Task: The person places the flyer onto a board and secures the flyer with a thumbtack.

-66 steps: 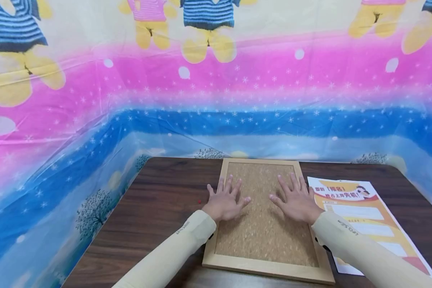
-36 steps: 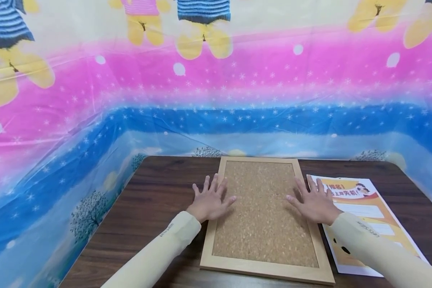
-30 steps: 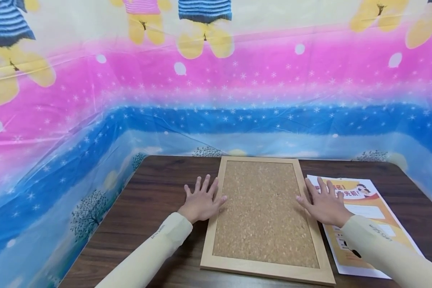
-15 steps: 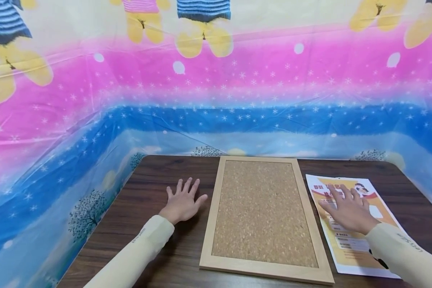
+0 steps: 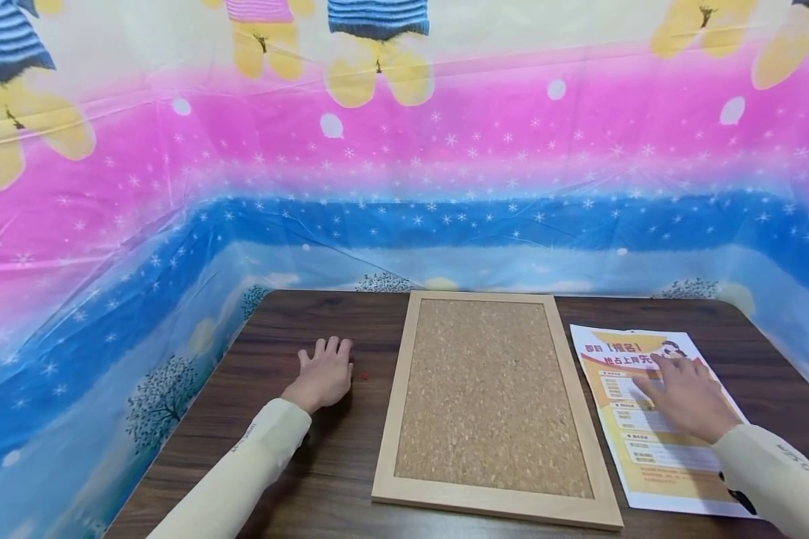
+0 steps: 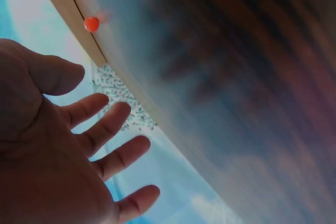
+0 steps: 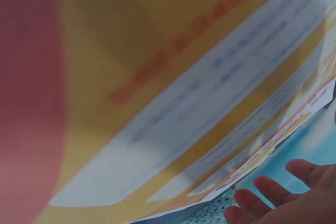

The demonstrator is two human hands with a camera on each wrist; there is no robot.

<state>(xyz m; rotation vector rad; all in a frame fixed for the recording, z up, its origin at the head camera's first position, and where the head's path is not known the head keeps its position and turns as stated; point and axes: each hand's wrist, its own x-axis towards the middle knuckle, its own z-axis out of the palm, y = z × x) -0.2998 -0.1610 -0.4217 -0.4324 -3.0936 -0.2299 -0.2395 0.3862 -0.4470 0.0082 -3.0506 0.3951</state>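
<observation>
My left hand (image 5: 326,378) is over the dark table left of the corkboard, fingers relaxed and slightly bent, holding nothing. Just right of it on the tabletop lies a tiny red round object (image 5: 365,376), which shows as a shiny bead-like head (image 6: 91,23) in the left wrist view. A corkboard (image 5: 492,397) with a pale wooden frame lies flat in the middle. To its right is a printed paper poster (image 5: 647,442) in orange, white and red. Over the poster's upper right part is my right hand (image 5: 694,397), loosely spread and holding nothing, hiding some of the print.
The dark wood-grain table (image 5: 263,479) has rounded far corners. A printed cloth (image 5: 404,172) in pink and blue hangs behind it and along its sides. The corkboard reaches nearly to the table's far edge.
Both hands have moved apart from above the corkboard, the left one onto the left table area, the right one over the poster. The board and poster stay put. The left fingers are less spread.
</observation>
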